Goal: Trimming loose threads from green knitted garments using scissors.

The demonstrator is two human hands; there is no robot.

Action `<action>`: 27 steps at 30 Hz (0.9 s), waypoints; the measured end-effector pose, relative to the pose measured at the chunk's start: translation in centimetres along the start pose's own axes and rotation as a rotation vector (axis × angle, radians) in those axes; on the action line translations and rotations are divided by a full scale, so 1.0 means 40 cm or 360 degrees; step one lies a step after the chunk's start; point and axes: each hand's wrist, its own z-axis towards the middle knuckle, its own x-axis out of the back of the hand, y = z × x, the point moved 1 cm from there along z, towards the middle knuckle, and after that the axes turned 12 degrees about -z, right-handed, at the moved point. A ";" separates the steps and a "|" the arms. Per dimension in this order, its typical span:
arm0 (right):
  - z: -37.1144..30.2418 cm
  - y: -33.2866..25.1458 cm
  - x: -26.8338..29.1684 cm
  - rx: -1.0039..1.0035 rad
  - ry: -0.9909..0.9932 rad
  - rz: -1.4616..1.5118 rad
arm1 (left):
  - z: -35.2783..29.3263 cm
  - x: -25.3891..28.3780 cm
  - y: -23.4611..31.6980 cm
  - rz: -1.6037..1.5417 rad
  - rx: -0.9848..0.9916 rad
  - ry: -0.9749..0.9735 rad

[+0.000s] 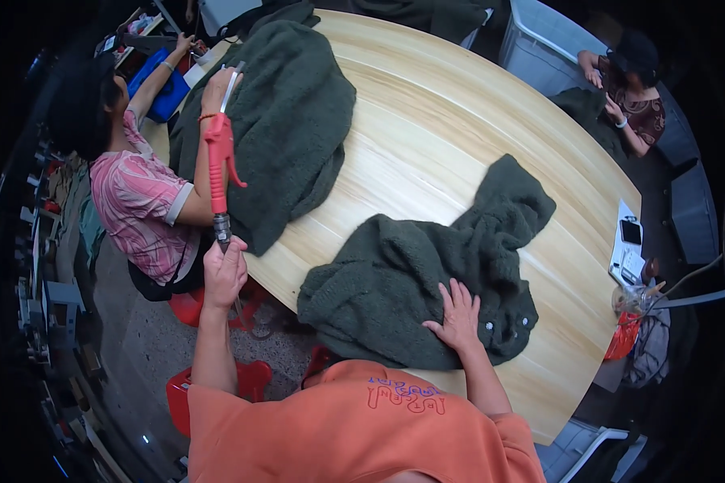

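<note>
My left hand (224,275) is raised beyond the table's left edge, its fingers wrapped round the hose end of a red air blow gun (219,165). The gun stands upright with its metal nozzle pointing away from me. Flat on a dark green fleece garment (379,294) lies my right hand (461,316), fingers stretched out and empty. The garment is bunched and folded on the table near me. One narrow part, perhaps a sleeve, extends to the far right. Two small light round spots show on it beside my right hand.
The light wooden table (427,105) curves around. At left a co-worker in a pink top (141,189) sits by a larger dark green fleece pile (298,113). Another person (640,113) handles dark cloth at the far right. A phone (631,233) lies near the right edge; red stools (254,378) stand below.
</note>
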 end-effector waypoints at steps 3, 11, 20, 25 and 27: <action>-0.029 0.067 0.004 -0.0164 -0.0022 0.0041 | -0.001 0.029 -0.021 0.0055 0.0035 0.0110; -0.073 0.159 0.012 -0.0304 -0.0154 0.0105 | 0.014 0.003 -0.059 -0.0015 -0.0016 0.0314; -0.162 0.202 0.033 -0.0433 0.0523 0.0613 | 0.017 0.045 -0.056 -0.0097 -0.0103 0.0484; -0.250 0.291 0.034 -0.0986 0.1075 0.0164 | -0.029 0.117 -0.036 -0.0186 -0.0217 0.0636; -0.315 0.331 -0.031 -0.1406 0.1099 0.0430 | -0.006 0.102 -0.021 -0.0186 -0.0206 0.0630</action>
